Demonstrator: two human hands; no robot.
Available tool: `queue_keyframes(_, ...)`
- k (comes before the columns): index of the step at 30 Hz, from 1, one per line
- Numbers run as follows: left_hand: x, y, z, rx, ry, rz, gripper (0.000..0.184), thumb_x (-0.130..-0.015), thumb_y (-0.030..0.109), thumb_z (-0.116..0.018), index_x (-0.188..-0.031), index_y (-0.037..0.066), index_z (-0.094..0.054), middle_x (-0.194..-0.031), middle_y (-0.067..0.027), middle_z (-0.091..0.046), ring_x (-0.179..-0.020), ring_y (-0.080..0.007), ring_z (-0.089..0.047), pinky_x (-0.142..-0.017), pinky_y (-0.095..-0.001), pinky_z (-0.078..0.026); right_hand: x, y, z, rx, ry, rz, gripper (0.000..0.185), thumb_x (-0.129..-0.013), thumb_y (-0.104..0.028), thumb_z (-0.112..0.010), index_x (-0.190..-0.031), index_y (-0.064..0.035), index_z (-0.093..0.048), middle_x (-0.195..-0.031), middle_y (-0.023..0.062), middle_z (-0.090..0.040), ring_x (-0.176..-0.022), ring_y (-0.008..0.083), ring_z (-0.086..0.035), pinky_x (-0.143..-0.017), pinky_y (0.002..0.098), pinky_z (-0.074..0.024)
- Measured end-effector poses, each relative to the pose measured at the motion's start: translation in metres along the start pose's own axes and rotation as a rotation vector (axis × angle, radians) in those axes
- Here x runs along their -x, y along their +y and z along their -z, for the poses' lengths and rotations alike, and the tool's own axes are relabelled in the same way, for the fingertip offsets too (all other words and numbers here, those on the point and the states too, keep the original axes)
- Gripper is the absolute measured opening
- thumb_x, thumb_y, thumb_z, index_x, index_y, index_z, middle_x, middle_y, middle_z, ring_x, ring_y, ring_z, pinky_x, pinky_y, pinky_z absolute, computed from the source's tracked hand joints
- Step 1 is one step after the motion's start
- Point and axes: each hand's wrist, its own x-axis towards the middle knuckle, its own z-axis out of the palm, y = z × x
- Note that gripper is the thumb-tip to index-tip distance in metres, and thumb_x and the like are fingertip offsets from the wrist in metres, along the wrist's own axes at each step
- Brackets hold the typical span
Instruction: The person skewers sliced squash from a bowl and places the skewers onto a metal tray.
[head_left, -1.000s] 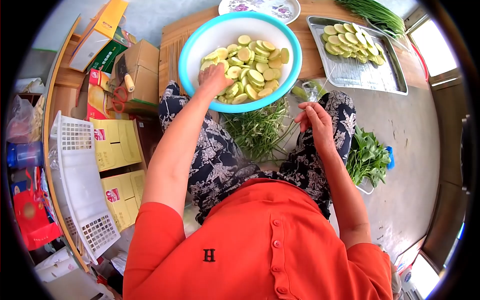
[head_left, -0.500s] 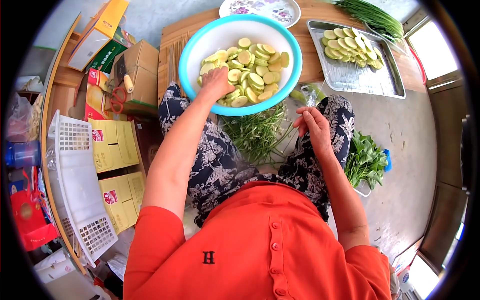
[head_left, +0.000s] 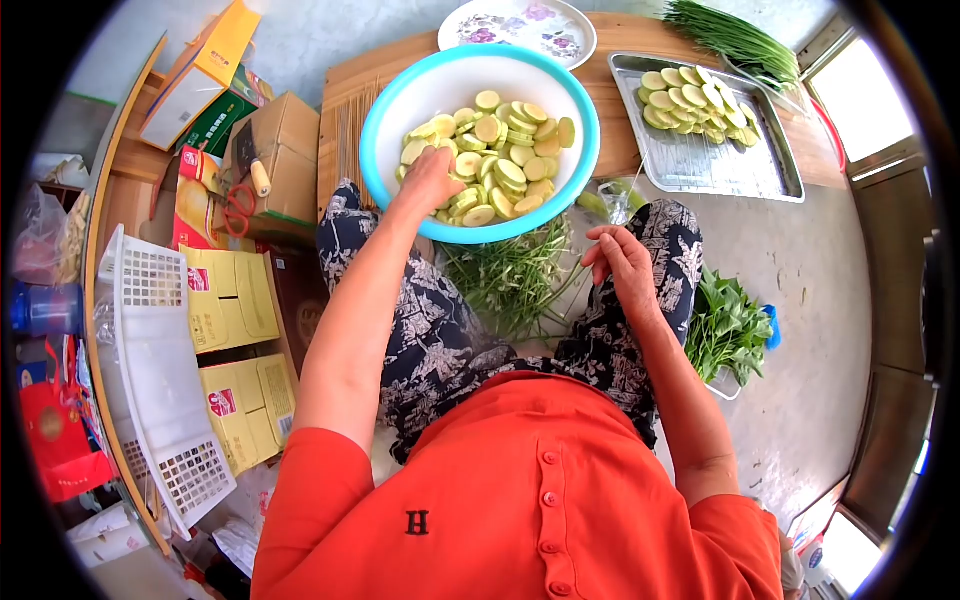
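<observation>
A white bowl with a blue rim (head_left: 583,150) holds many pale green zucchini slices (head_left: 510,172). My left hand (head_left: 430,180) reaches into its left side, fingers bent together among the slices; the fingertips are hidden. Over my right knee, my right hand (head_left: 622,265) has its thumb and fingers drawn together in a pinch. A faint thin line shows above it, too fine to name. Beyond, a metal tray (head_left: 720,175) bears overlapping zucchini slices (head_left: 695,100).
Thin wooden sticks (head_left: 352,125) lie left of the bowl on the wooden table (head_left: 410,55). A flowered plate (head_left: 470,22) and green chives (head_left: 735,45) are at the back. Leafy greens (head_left: 728,325) stand right; cartons (head_left: 235,305) and a white basket (head_left: 150,350) left.
My left hand has shifted slightly within the bowl, toward the slices at its left. My right hand is nearly where it was, a little lower. The view has tilted slightly.
</observation>
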Motion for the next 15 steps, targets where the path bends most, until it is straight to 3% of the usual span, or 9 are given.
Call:
queue_keyframes(7,-0.012,-0.011,-0.004,0.188,0.052,0.016,0.040,-0.060,0.025,-0.085,-0.085,0.004,-0.062,-0.098,-0.0184,-0.058,-0.096,-0.0348,-0.057,-0.084,-0.0410,-0.047,0.000,-0.002,-0.003,0.003,-0.009,-0.009,0.023,-0.101,-0.017,-0.044,-0.108,-0.0002,-0.058,-0.077,0.0036,-0.062,-0.056,0.0055,-0.050,-0.051,0.0184,-0.0413)
queue_keyframes(10,-0.009,-0.007,-0.001,0.165,-0.075,0.131,0.040,-0.060,0.030,-0.084,-0.084,0.004,-0.064,-0.097,-0.0185,-0.061,-0.093,-0.0346,-0.059,-0.084,-0.0415,-0.047,-0.001,-0.001,-0.003,0.012,-0.007,-0.017,0.023,-0.101,-0.017,-0.044,-0.107,-0.0001,-0.058,-0.077,0.0035,-0.062,-0.056,0.0054,-0.050,-0.052,0.0182,-0.0411)
queue_keyframes(13,-0.003,0.012,0.003,-0.053,-0.127,0.175,0.041,-0.065,0.033,-0.081,-0.090,0.005,-0.065,-0.098,-0.0180,-0.064,-0.094,-0.0346,-0.061,-0.085,-0.0429,-0.047,-0.001,0.001,-0.003,0.033,-0.013,-0.011,0.023,-0.101,-0.017,-0.044,-0.108,-0.0001,-0.058,-0.077,0.0033,-0.062,-0.056,0.0052,-0.050,-0.052,0.0181,-0.0410)
queue_keyframes(15,-0.002,0.012,-0.005,-0.235,-0.033,0.166,0.045,-0.066,0.038,-0.079,-0.095,0.008,-0.064,-0.101,-0.0147,-0.067,-0.098,-0.0321,-0.061,-0.083,-0.0433,-0.046,0.000,-0.001,-0.004,0.039,-0.011,-0.016,0.023,-0.101,-0.017,-0.044,-0.108,0.0001,-0.058,-0.077,0.0033,-0.062,-0.056,0.0052,-0.050,-0.052,0.0181,-0.0410)
